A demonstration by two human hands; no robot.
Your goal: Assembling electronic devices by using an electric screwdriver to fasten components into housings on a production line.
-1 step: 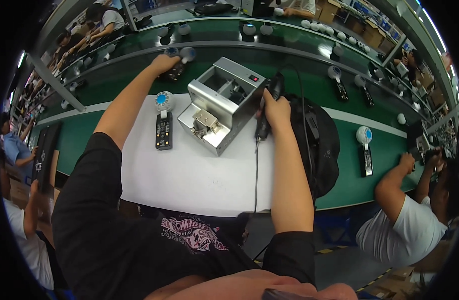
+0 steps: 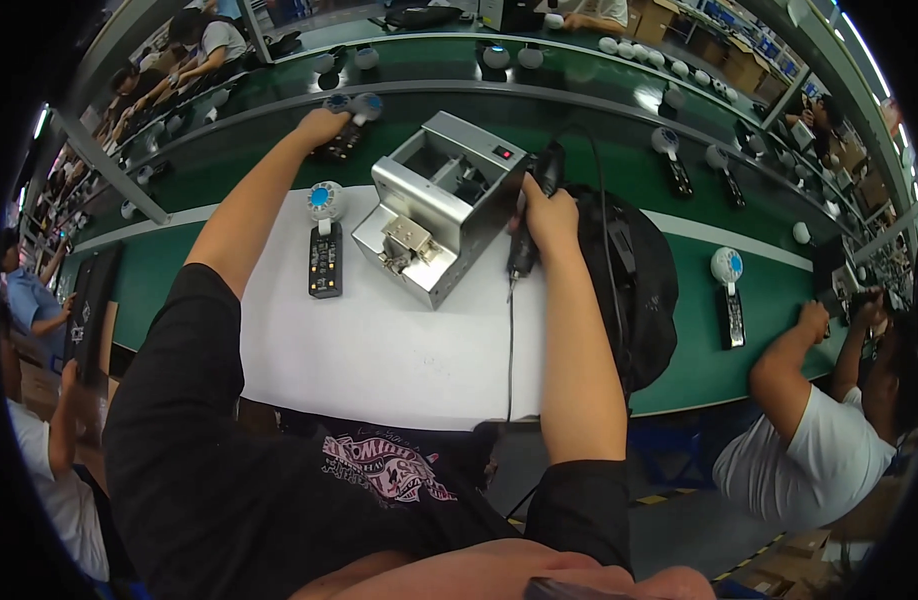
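At the far left of the bench, my left hand has its fingers closed about a black-bodied device with a round pale head; its fingertips are partly hidden. A second round head shows just beside it. My right hand is wrapped around a black electric screwdriver, its tip pointing down, to the right of a silver metal box machine with a red-lit switch. Left of that machine, a similar device with a blue-centred round head and a long black body lies on the white sheet.
A black bag lies against my right forearm, with a dark cable passing over it. Another such device lies farther right, near a co-worker's arm. Several more sit on the green line behind a metal rail.
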